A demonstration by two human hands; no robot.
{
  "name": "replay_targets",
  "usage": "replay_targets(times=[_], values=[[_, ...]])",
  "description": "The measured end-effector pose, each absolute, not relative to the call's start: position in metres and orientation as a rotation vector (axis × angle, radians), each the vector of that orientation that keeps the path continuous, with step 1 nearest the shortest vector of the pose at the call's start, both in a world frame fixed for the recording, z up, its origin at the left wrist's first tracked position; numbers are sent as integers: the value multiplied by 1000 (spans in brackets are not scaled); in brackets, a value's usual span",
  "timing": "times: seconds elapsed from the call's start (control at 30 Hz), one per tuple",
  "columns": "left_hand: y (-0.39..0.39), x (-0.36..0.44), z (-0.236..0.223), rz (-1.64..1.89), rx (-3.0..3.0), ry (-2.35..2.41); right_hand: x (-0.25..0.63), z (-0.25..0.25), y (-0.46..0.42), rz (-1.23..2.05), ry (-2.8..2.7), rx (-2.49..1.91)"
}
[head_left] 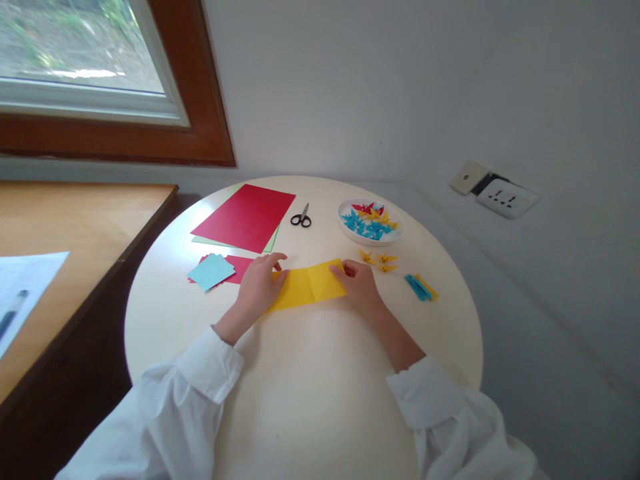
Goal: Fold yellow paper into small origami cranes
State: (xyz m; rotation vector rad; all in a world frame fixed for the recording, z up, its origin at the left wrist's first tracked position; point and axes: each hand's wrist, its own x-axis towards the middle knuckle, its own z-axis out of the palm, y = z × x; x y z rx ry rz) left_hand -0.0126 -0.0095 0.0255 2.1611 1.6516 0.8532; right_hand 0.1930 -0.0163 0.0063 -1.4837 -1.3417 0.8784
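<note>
Between my hands a folded strip of yellow paper (310, 285) is stretched just above the white table, with a crease down its middle. My left hand (261, 283) grips its left end between thumb and fingers. The right end is pinched by my right hand (357, 279). Just beyond my right hand lie several small yellow folded-paper cranes (384, 263). Left of my left hand, light blue paper squares (212, 271) rest on red paper pieces (240, 268).
Black-handled scissors (301, 219) lie beyond my hands. A white dish (370, 239) holds red, yellow and blue folded-paper cranes. Large red sheets (245, 217) cover green ones at the back left. Blue and yellow strips (419, 287) sit at the right of the round table (320, 400).
</note>
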Motion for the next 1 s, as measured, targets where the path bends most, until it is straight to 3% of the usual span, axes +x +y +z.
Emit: replay_targets(times=[0.13,0.47,1.0], values=[[-11,-6,8,786,2454,1504,197,-1,-14,573,-1572,-1733],[-20,11,-20,314,2810,1332,198,-2,-12,323,-1768,-1866],[-24,13,-19,312,2886,1406,200,-2,-6,81,-2019,-2059]])
